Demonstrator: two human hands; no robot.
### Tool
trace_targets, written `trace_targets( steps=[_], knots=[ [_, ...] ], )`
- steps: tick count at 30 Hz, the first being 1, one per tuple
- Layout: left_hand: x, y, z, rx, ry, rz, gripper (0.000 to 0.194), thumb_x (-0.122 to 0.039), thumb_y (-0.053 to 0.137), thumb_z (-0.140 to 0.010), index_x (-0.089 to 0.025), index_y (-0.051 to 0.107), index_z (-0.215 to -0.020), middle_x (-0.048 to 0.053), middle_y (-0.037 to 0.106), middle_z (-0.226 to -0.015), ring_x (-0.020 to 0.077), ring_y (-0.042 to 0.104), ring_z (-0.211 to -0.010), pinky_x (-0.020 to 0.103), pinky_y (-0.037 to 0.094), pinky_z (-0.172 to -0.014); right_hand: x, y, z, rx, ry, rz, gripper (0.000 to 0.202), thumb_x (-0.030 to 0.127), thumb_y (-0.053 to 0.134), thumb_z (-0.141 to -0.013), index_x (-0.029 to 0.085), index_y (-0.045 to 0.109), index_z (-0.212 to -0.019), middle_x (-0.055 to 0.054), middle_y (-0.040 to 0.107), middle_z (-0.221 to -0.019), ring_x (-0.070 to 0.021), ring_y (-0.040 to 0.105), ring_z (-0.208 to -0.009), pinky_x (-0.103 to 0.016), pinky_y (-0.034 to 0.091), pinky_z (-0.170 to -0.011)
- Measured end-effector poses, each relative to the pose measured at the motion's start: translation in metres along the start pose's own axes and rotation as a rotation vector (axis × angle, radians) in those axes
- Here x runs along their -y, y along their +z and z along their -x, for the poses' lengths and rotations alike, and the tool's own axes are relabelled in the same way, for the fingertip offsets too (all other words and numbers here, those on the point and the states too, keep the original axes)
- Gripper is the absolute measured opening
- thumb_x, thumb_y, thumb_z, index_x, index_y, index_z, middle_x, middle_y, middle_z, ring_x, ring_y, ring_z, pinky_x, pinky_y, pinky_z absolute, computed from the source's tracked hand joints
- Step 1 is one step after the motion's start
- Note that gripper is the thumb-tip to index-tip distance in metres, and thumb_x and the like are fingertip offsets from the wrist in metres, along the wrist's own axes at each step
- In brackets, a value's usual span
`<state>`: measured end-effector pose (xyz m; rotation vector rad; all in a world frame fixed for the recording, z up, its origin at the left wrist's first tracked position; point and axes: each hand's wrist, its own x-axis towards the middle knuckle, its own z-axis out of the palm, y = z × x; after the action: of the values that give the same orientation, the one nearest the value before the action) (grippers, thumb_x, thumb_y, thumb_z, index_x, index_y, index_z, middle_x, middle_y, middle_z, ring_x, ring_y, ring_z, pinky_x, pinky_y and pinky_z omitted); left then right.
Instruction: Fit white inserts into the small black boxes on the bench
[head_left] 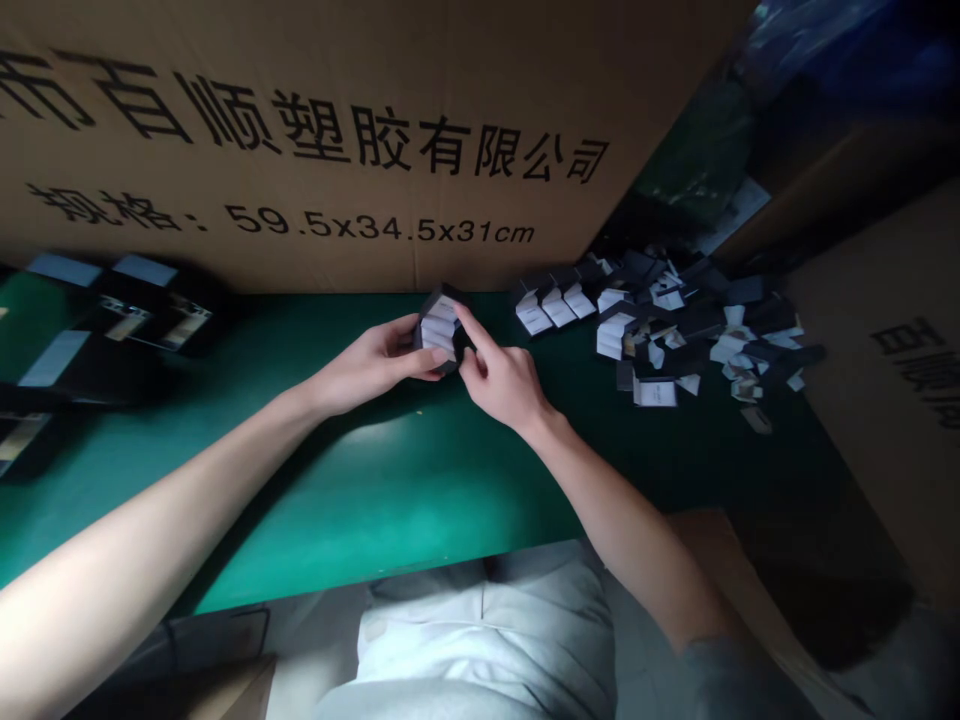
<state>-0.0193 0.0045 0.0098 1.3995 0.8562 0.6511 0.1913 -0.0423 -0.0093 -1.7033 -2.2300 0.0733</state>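
Observation:
A small black hinged box (437,338) with a white lining stands open in my left hand (371,358). The thumb of that hand lies over the box's lower front, and its fingers go behind the left side. My right hand (502,375) is at the box's right edge. Its index finger is stretched out to the white inside of the lid, while the thumb is apart from it near the lower right corner. The other right fingers are curled and partly hidden. Just right of my hands stands a row of similar open boxes (559,308) with white linings.
A heap of small black boxes and white pieces (675,320) covers the right side of the green table (360,500). Larger dark boxes (86,360) stand at the left. A big printed carton (337,60) walls off the back, and another carton (892,400) stands at the right.

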Motion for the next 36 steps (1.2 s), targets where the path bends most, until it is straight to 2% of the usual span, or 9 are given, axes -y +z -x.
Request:
trace_targets(
  steps=[5, 13, 23, 31, 36],
  knots=[
    [-0.0005, 0.0023, 0.0009, -0.005, -0.017, 0.024, 0.060, -0.052, 0.092, -0.079, -0.024, 0.077, -0.130, 0.010, 0.079, -0.130, 0.0278, 0.076, -0.114, 0.039, 0.069, -0.096, -0.0025, 0.0050, 0.0006, -0.123, -0.017, 0.000, 0.054, 0.024, 0.040, -0.109, 0.018, 0.054, -0.161, -0.002, 0.077, -0.071, -0.0134, 0.066, -0.059, -0.022, 0.051, -0.068],
    [-0.0025, 0.0028, 0.0011, -0.014, -0.016, 0.040, 0.063, -0.054, 0.092, -0.079, -0.022, 0.076, -0.130, 0.011, 0.078, -0.131, 0.0294, 0.076, -0.116, 0.041, 0.068, -0.097, -0.0026, 0.0035, 0.0005, -0.117, -0.021, -0.016, 0.056, 0.023, 0.041, -0.108, 0.020, 0.052, -0.163, -0.002, 0.078, -0.076, -0.0137, 0.068, -0.062, -0.022, 0.051, -0.068],
    [0.0006, 0.0009, 0.0009, -0.001, -0.015, 0.028, 0.064, -0.053, 0.090, -0.082, -0.021, 0.073, -0.134, 0.011, 0.078, -0.131, 0.0275, 0.075, -0.116, 0.037, 0.068, -0.095, -0.0021, 0.0026, 0.0008, -0.106, -0.029, -0.013, 0.055, 0.024, 0.042, -0.109, 0.020, 0.051, -0.164, -0.003, 0.080, -0.080, -0.0137, 0.068, -0.065, -0.022, 0.051, -0.069],
    [0.0014, 0.0016, 0.0004, 0.010, -0.009, 0.032, 0.068, -0.051, 0.090, -0.083, -0.022, 0.069, -0.141, 0.011, 0.077, -0.131, 0.0248, 0.075, -0.113, 0.036, 0.067, -0.095, -0.0069, 0.0069, 0.0006, -0.182, -0.102, -0.118, 0.055, 0.020, 0.045, -0.106, 0.023, 0.056, -0.161, -0.001, 0.080, -0.080, -0.0130, 0.063, -0.059, -0.022, 0.049, -0.065],
    [0.0034, 0.0000, 0.0001, 0.018, 0.005, 0.007, 0.069, -0.050, 0.092, -0.081, -0.021, 0.070, -0.140, 0.011, 0.079, -0.125, 0.0235, 0.075, -0.108, 0.033, 0.066, -0.094, -0.0087, 0.0102, 0.0008, -0.233, -0.143, -0.179, 0.053, 0.020, 0.041, -0.106, 0.021, 0.063, -0.154, -0.003, 0.080, -0.080, -0.0142, 0.064, -0.058, -0.025, 0.050, -0.063]
  ],
)
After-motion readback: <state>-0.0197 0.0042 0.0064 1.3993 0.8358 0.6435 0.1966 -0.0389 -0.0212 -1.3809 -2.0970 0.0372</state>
